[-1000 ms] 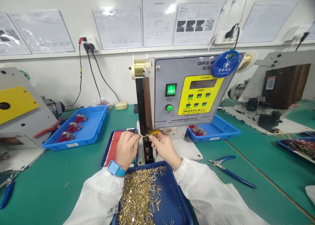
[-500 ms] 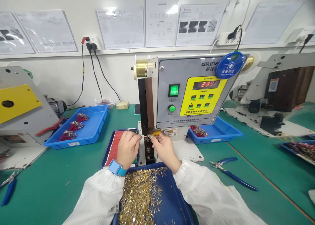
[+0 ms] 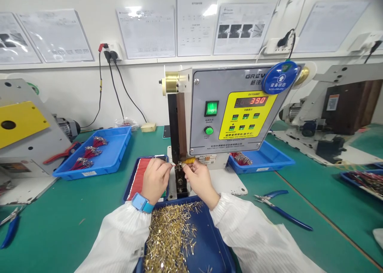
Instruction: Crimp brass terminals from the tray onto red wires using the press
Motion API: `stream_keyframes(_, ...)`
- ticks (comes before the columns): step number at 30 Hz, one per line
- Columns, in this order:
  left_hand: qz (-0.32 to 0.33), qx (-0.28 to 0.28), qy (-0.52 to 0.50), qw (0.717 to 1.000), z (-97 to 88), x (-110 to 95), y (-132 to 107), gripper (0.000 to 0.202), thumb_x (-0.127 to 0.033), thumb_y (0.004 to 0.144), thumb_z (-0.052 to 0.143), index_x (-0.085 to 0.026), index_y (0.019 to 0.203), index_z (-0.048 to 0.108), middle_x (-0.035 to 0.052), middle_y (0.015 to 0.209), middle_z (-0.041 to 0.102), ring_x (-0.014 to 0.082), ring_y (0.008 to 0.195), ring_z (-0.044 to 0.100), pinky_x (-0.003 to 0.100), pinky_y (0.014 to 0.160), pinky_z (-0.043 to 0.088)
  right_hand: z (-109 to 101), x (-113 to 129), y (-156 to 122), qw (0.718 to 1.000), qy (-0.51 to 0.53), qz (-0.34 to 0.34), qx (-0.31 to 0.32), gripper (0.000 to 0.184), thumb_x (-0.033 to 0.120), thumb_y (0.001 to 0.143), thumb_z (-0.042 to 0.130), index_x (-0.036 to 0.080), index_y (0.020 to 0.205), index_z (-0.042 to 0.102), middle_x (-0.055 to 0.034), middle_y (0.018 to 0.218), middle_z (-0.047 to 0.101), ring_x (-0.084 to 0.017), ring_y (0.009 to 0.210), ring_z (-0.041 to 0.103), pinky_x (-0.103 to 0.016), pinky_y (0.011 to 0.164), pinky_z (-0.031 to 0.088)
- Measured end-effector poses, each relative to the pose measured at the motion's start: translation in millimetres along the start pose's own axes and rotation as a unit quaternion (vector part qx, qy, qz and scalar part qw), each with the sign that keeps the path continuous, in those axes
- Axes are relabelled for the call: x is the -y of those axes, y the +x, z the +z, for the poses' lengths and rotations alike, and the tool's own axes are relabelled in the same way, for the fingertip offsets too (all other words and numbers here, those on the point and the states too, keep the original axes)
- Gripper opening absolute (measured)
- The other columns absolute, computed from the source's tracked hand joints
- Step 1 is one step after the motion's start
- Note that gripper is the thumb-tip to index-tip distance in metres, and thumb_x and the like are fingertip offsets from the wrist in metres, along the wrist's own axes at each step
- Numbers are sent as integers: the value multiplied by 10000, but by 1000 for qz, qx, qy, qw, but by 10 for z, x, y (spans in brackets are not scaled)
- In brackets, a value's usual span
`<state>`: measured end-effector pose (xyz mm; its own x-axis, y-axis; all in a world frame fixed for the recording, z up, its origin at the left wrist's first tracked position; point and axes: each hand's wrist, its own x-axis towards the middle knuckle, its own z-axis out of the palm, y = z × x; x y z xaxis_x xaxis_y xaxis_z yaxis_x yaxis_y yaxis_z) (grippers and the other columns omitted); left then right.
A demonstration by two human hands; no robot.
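Red readout digits (image 3: pixel 250 101) have changed, while left hand (image 3: pixel 155 181) and right hand (image 3: pixel 200 182) fingers pinch fine wire (image 3: pixel 173 165).

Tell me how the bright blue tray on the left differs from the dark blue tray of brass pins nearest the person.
The bright blue tray holds separate bundles of red wires with metal ends, while the navy tray holds a loose heap of brass pins. The bright blue tray is lighter in colour than the navy tray and sits farther left, while the navy tray lies nearest the person. Both are shallow, rimmed rectangular trays on the green bench.
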<state>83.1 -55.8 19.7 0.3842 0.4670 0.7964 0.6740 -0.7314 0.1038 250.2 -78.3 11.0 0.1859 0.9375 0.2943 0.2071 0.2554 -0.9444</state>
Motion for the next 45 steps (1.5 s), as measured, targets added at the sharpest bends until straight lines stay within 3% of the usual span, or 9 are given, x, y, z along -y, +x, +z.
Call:
stream_keyframes(8, 0, -6, 0, 1000, -4, -2, 4, 141, -176, 935, 496, -186, 851, 608, 42, 787, 571, 195, 811, 510, 313, 721, 430, 42, -10, -14, 1000, 21, 2, 8, 211, 395, 835, 534, 189, 788, 540, -6, 622, 579, -146, 529, 539, -252, 501, 425)
stream_keyframes(11, -1, 2, -1, 1000, -16, 2, 7, 122, -169, 934, 502, -181, 869, 604, 46, 813, 589, 198, 830, 514, 318, 741, 433, -19, 11, 17, 1000, -17, -5, 10, 214, 393, 856, 508, 195, 776, 515, 2, 601, 573, -149, 520, 541, -254, 518, 422)
stream_keyframes(14, -6, 6, 0, 1000, -23, 25, 12, 98, -162, 929, 511, -177, 897, 603, 49, 841, 606, 201, 850, 525, 326, 765, 438, -288, 49, 87, 988, -153, -28, 24, 150, 323, 858, 502, 194, 785, 524, -10, 628, 599, -169, 583, 571, -270, 588, 428)
stream_keyframes(17, -12, 2, 3, 1000, -14, 61, 11, 93, -172, 927, 516, -177, 909, 608, 50, 855, 621, 201, 853, 535, 331, 777, 442, -682, 64, 139, 957, -285, -4, 57, 118, 255, 857, 484, 180, 851, 576, -49, 744, 655, -194, 697, 610, -279, 654, 438)
stream_keyframes(21, -22, 4, 4, 1000, 1, 91, 1, 103, -194, 928, 517, -180, 906, 616, 51, 859, 632, 205, 862, 537, 330, 775, 448, -995, 3, 155, 933, -344, 24, 106, 207, 200, 842, 503, 167, 1001, 632, -93, 1001, 684, -214, 915, 629, -266, 753, 450)
stream_keyframes(27, -29, 8, 1, 1000, 12, 102, -9, 105, -190, 927, 514, -176, 915, 617, 53, 874, 634, 205, 875, 541, 325, 784, 450, -915, -70, 165, 905, -400, 47, 134, 97, 198, 793, 588, 158, 839, 664, -95, 910, 694, -227, 849, 632, -257, 709, 430)
stream_keyframes(34, -42, 20, -8, 999, 29, 108, -20, 116, -202, 930, 506, -184, 904, 618, 46, 856, 625, 200, 854, 547, 321, 773, 449, -903, -156, 196, 889, -438, 71, 112, 286, 364, 899, 494, 138, 928, 667, -133, 932, 688, -242, 854, 632, -276, 676, 410)
stream_keyframes(40, -45, 28, -11, 999, 36, 112, -24, 127, -195, 931, 489, -191, 913, 615, 48, 885, 634, 202, 882, 564, 323, 788, 454, -760, -232, 195, 884, -442, 58, 140, 211, 321, 866, 565, 142, 909, 669, -113, 949, 693, -224, 870, 634, -263, 692, 411)
stream_keyframes(45, -46, 31, -17, 998, 37, 122, -23, 127, -202, 927, 493, -193, 918, 619, 49, 886, 639, 205, 890, 568, 327, 794, 461, -764, -242, 189, 878, -455, 55, 138, 257, 375, 881, 566, 140, 898, 670, -111, 923, 695, -226, 861, 638, -270, 681, 412)
